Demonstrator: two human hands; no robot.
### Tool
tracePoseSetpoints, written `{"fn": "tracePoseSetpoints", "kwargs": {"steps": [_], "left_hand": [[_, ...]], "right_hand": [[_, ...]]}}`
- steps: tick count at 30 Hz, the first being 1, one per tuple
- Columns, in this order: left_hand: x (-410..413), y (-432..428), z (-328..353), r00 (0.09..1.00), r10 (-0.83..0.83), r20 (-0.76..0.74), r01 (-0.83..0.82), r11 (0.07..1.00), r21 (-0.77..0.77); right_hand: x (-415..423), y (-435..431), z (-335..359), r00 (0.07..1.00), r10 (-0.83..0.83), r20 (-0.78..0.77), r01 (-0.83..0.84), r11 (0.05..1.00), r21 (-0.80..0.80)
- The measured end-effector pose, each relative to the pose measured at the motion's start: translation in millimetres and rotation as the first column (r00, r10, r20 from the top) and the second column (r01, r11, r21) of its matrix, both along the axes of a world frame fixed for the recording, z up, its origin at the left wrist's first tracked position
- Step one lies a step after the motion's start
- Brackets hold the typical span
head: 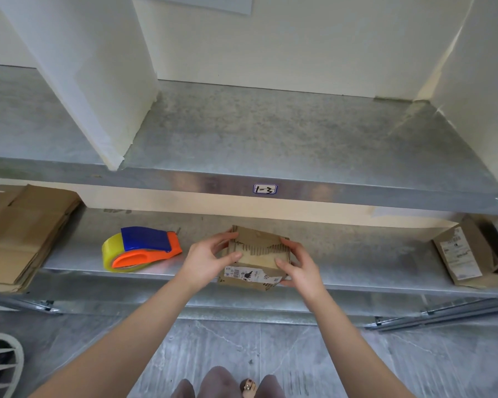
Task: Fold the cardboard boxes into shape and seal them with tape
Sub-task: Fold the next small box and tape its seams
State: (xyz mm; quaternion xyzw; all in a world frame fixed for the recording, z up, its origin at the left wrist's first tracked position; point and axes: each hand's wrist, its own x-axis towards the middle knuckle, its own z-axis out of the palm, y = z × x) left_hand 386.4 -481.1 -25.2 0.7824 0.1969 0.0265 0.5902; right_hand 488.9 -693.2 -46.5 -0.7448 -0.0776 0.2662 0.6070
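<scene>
The small brown cardboard box with a torn label (258, 255) sits at the front edge of the lower metal shelf (357, 254). Its long axis runs left-right along that edge, label side towards the person, flaps up. The left hand (207, 259) and right hand (299, 268) are clamped on its two ends. Risk imo: those ragged flaps pop open when one hand goes for the orange-and-blue tape dispenser (144, 248) to the left.

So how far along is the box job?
Done: the small box looks folded into shape. In hand: the left hand and right hand grip it, holding the top flaps down. Left: no tape shows on the seam, the tape dispenser lies untouched beside it, and a stack of flat cardboard waits at far left.
</scene>
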Motion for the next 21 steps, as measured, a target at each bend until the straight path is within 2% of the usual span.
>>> {"fn": "tracePoseSetpoints", "kwargs": {"steps": [2, 7, 16, 21], "left_hand": [[6, -5, 0, 1.0, -0.014, -0.015, 0.014, 1.0, 0.021], [10, -18, -14, 0.998, 0.039, -0.055, -0.039, 0.999, 0.001], [16, 12, -27, 0.994, 0.028, -0.109, -0.026, 0.999, 0.021], [33, 26, -26, 0.994, 0.038, -0.103, -0.029, 0.996, 0.084]], "right_hand": [[8, -2, 0, 0.999, -0.001, 0.045, 0.003, 0.999, -0.05], [19, -5, -2, 0.986, 0.124, 0.111, -0.098, 0.973, -0.211], [24, 13, -11, 0.979, 0.159, 0.125, -0.129, 0.966, -0.223], [36, 34, -8, 0.973, 0.193, 0.128, -0.156, 0.954, -0.255]]}}
